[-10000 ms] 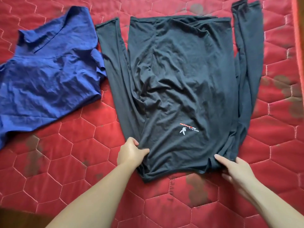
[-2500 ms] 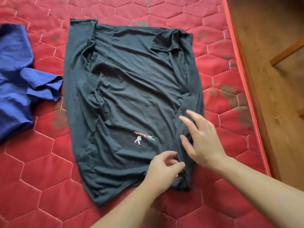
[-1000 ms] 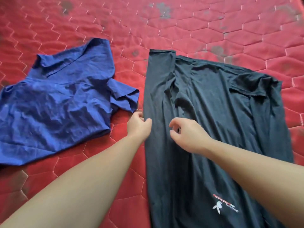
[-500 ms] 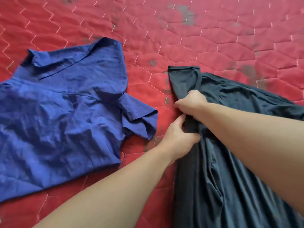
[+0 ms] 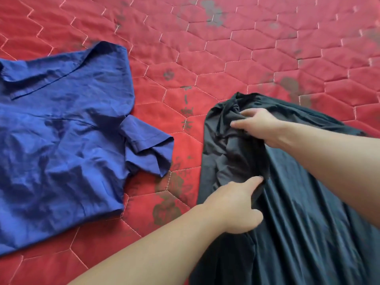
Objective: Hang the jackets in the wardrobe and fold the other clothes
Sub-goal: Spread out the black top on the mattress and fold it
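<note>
Two tops lie on the red bed (image 5: pixel 236 58). On the left is the blue shirt (image 5: pixel 61 145), flat and alone. Right of it is the black shirt (image 5: pixel 304 223). The left hand (image 5: pixel 234 208) has a closed grip on its bunched edge. The right hand (image 5: pixel 259 125) pinches the cloth higher up.

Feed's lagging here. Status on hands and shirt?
Both hands, left hand and right hand, grip the dark shirt, its left edge bunched. Blue shirt lies apart. Nothing blocking.

A home bedroom: red quilted mattress (image 5: pixel 226 48) underneath.
</note>
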A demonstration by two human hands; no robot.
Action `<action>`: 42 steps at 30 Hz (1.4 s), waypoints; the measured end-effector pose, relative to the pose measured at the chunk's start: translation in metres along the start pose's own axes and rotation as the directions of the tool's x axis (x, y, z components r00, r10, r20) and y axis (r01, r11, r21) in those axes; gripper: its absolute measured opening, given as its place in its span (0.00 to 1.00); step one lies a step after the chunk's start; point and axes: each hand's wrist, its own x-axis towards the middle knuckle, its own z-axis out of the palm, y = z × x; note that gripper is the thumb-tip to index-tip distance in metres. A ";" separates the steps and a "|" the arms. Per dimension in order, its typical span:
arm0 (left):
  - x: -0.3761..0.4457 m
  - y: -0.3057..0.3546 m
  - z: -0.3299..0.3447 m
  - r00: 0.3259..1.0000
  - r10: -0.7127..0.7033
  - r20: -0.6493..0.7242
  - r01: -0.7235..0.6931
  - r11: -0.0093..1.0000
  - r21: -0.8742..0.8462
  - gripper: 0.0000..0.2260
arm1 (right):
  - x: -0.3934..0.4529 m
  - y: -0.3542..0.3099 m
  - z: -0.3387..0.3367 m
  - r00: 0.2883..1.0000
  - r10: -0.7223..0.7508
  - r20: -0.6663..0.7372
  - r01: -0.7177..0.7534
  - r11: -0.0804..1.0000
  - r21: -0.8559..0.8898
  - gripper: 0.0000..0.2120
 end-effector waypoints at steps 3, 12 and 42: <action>0.004 -0.008 0.011 1.000 0.015 0.014 -0.013 0.995 -0.099 0.34 | 0.011 -0.003 -0.007 0.991 0.028 -0.129 0.023 0.925 0.379 0.07; 0.034 -0.042 -0.005 0.700 -0.011 -0.714 -0.121 0.984 -0.134 0.16 | 0.016 0.014 -0.015 0.907 0.027 -0.421 -0.060 0.996 -0.067 0.37; 0.082 -0.067 -0.053 0.633 -0.154 -0.759 0.088 0.988 -0.127 0.10 | 0.007 0.024 -0.002 0.685 -0.672 -0.280 0.493 0.711 -0.501 0.18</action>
